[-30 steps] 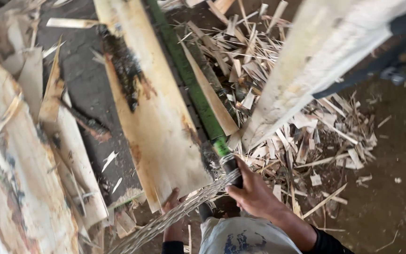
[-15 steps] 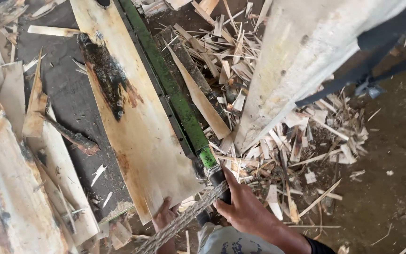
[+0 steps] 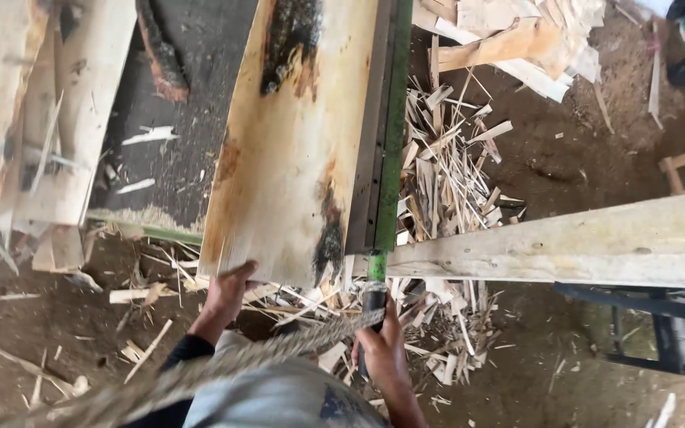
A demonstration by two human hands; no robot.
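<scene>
A: Left hand (image 3: 227, 293)?
B: Fingers curled over the near end of the wood sheet (image 3: 295, 150) lying on the table (image 3: 176, 150).
A: Right hand (image 3: 380, 349)?
B: Closed round the green lever (image 3: 390, 143), probably its dark handle; blurred.

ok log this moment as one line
left hand: grips near end of pale scorched wooden plank | right hand: grip on dark handle of green metal bar | ground: wood splinters

A dark grey desk (image 3: 184, 182) carries a broad pale wood sheet (image 3: 287, 158) with black bark patches, lying against a green rail (image 3: 394, 135). Below, the dirt floor (image 3: 564, 158) is strewn with wood splinters (image 3: 445, 166).
</scene>
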